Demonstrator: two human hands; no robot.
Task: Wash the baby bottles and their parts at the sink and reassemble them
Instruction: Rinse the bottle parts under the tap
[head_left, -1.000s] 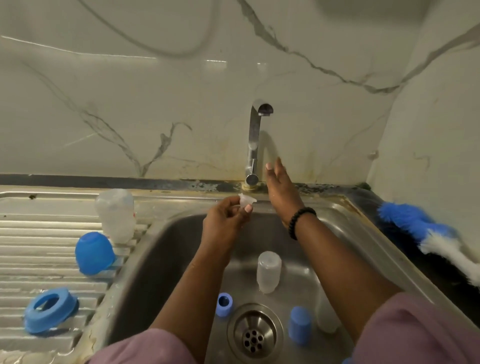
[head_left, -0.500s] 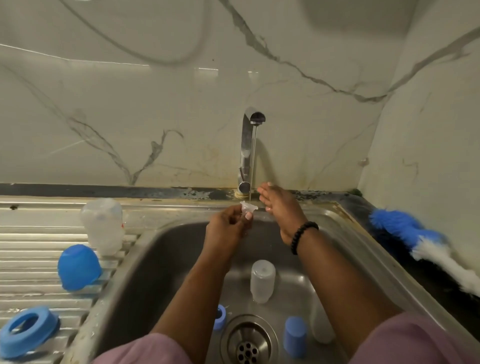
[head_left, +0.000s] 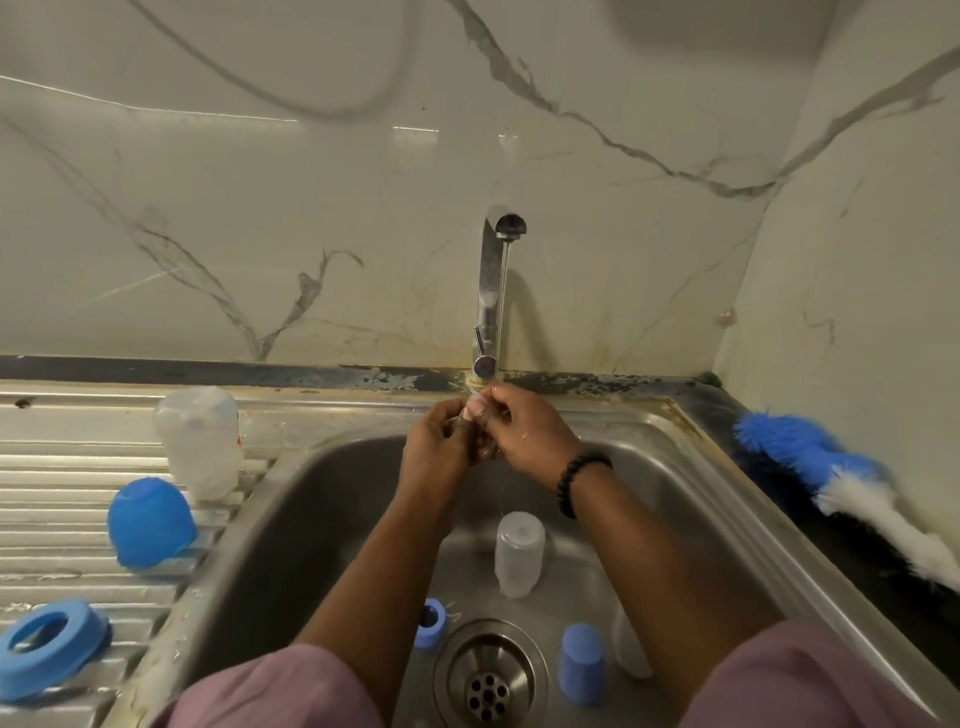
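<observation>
Under the running tap (head_left: 498, 291), my left hand (head_left: 441, 441) and my right hand (head_left: 530, 436) meet over the sink (head_left: 311, 499). Both pinch a small clear bottle teat (head_left: 475, 404), mostly hidden between the fingers, in the thin water stream. A clear bottle (head_left: 519, 553) stands upside down in the basin. A blue collar ring (head_left: 431, 631) and a blue cap (head_left: 582, 662) lie near the drain (head_left: 488, 675). On the drainboard stand a clear bottle (head_left: 200, 441), a blue dome cap (head_left: 150, 522) and a blue collar ring (head_left: 49, 647).
A blue and white bottle brush (head_left: 852, 488) lies on the dark counter at the right, against the marble wall. The ribbed drainboard (head_left: 62, 483) runs off to the left. Another clear part (head_left: 628, 654) shows partly behind my right forearm.
My right hand came away from the tap base and joined my left hand on the teat. Water now runs from the spout onto the teat.
</observation>
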